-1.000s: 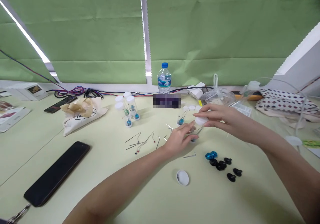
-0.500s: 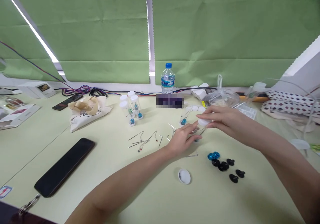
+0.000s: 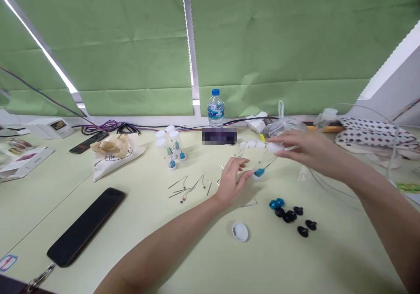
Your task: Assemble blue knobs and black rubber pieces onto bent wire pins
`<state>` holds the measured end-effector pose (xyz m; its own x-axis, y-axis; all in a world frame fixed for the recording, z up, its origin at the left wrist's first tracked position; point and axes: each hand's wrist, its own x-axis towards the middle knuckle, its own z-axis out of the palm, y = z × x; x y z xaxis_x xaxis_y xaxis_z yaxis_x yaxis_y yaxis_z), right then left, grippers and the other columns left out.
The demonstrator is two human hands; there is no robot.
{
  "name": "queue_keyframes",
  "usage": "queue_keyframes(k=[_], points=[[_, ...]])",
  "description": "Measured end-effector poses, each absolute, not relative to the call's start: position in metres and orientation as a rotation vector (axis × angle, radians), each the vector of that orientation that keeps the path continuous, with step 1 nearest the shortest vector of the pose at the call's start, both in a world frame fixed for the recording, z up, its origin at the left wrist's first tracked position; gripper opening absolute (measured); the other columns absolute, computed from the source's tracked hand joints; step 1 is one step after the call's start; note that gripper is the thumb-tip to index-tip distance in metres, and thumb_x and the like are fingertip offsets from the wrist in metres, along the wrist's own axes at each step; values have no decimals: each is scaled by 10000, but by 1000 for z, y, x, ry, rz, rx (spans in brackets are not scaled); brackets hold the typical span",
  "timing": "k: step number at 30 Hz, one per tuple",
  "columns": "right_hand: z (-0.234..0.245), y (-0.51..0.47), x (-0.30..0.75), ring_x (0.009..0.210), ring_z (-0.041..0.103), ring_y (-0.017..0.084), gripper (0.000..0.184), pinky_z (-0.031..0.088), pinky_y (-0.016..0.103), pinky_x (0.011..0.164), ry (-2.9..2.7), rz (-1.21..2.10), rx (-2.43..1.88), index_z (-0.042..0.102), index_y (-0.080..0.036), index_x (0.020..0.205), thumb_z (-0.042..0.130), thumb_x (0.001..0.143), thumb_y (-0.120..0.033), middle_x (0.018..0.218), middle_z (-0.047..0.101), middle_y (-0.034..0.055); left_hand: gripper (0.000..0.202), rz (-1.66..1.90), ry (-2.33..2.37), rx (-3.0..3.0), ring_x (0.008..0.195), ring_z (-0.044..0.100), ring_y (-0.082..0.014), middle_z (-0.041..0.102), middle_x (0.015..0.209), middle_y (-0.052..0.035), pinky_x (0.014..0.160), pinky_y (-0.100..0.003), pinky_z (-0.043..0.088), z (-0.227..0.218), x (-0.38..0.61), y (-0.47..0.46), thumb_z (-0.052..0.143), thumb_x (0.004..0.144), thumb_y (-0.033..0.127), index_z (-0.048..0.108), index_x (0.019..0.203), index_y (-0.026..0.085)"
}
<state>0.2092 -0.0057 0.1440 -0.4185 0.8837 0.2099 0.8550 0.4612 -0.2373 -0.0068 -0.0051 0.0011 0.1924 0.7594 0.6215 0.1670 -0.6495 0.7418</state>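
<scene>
My right hand (image 3: 298, 147) grips a clear tube (image 3: 265, 160) by its white cap, thumb and fingers pinched round it. The tube tilts, its lower end toward the left; a shiny blue piece and thin metal rods show inside. My left hand (image 3: 231, 180) is open beside that lower end, fingers curved and thumb tip close to it; whether they touch I cannot tell. Several bent metal rods (image 3: 187, 190) lie left of it. Nearer me are a white round cap (image 3: 240, 232), shiny blue pieces (image 3: 276, 203) and several black disc-shaped pieces with stems (image 3: 290, 216).
Several capped clear tubes (image 3: 170, 147) stand together at the back, near a water bottle (image 3: 215, 110). White caps (image 3: 251, 144) sit in a row behind my hands. Left are a cloth pouch (image 3: 114, 154) and a black phone (image 3: 85, 226); a plastic bag (image 3: 285, 125) is at back right.
My left hand has come away from the tube to the left, and its fingers are more apart. The tube shows more clearly in my right hand. The view has shifted slightly.
</scene>
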Motion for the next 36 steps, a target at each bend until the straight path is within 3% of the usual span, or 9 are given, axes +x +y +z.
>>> queue_keyframes(k=[5, 9, 12, 19, 23, 26, 29, 32, 36], points=[[140, 18, 248, 934, 654, 304, 415, 468, 418, 775, -2251, -77, -1712, 635, -168, 1236, 466, 922, -380, 1220, 658, 163, 263, 1613, 1046, 1829, 1025, 505, -206, 492, 1109, -92, 912, -382, 436, 4, -8, -1, 526, 922, 311, 447, 1146, 201], [129, 34, 267, 1105, 593, 355, 419, 420, 441, 876, -2226, -215, -1776, 635, -83, 1228, 415, 932, -283, 1261, 628, 224, 362, 1604, 1117, 1776, 1194, 438, -232, 445, 1236, -112, 1021, -427, 365, 1, -7, 6, 552, 893, 251, 380, 1209, 212], [124, 40, 273, 1108, 591, 369, 408, 415, 453, 878, -2215, -282, -1799, 654, -76, 1196, 423, 923, -272, 1236, 638, 244, 418, 1556, 1136, 1758, 1237, 422, -237, 439, 1277, -116, 1055, -445, 342, -2, -7, 10, 563, 870, 213, 362, 1237, 214], [128, 32, 261, 1004, 635, 314, 363, 449, 404, 803, -2253, -324, -1706, 661, -168, 1181, 435, 925, -291, 1203, 663, 172, 560, 1427, 1127, 1735, 1346, 374, -260, 412, 1423, -124, 1106, -469, 298, -4, -5, 15, 559, 857, 170, 301, 1349, 242], [152, 3, 228, 940, 640, 272, 394, 468, 380, 757, -2170, -416, -1596, 606, -221, 1267, 396, 965, -362, 1207, 652, 129, 657, 1349, 1137, 1708, 1284, 453, -282, 487, 1365, -149, 1053, -479, 358, -6, -2, 19, 575, 847, 157, 248, 1411, 236], [176, -23, 186, 821, 636, 215, 360, 499, 344, 723, -1878, -546, -1393, 618, -266, 1258, 492, 943, -387, 1129, 665, 84, 597, 1315, 1139, 1699, 1235, 488, -288, 523, 1315, -146, 1032, -478, 379, -8, -1, 22, 583, 841, 148, 329, 1377, 219], [189, -28, 132, 952, 618, 231, 349, 523, 328, 733, -1814, -422, -1222, 621, -255, 1256, 540, 927, -338, 1130, 644, 81, 459, 1325, 1140, 1693, 1204, 502, -278, 531, 1287, -126, 1025, -461, 392, -10, -1, 24, 559, 844, 121, 446, 1279, 214], [181, -6, 72, 1005, 616, 262, 328, 498, 398, 821, -2075, 5, -1142, 592, -222, 1250, 506, 939, -281, 1196, 624, 109, 372, 1336, 1139, 1673, 1132, 541, -278, 555, 1229, -111, 976, -460, 433, -10, -1, 24, 537, 841, 101, 511, 1192, 221], [142, 35, 6, 882, 667, 239, 379, 504, 371, 768, -2270, 201, -1066, 545, -214, 1244, 600, 869, -208, 1105, 679, 104, 295, 1328, 1056, 1659, 1133, 544, -289, 576, 1207, -110, 941, -466, 460, -14, -1, 21, 439, 909, 136, 507, 1181, 230]])
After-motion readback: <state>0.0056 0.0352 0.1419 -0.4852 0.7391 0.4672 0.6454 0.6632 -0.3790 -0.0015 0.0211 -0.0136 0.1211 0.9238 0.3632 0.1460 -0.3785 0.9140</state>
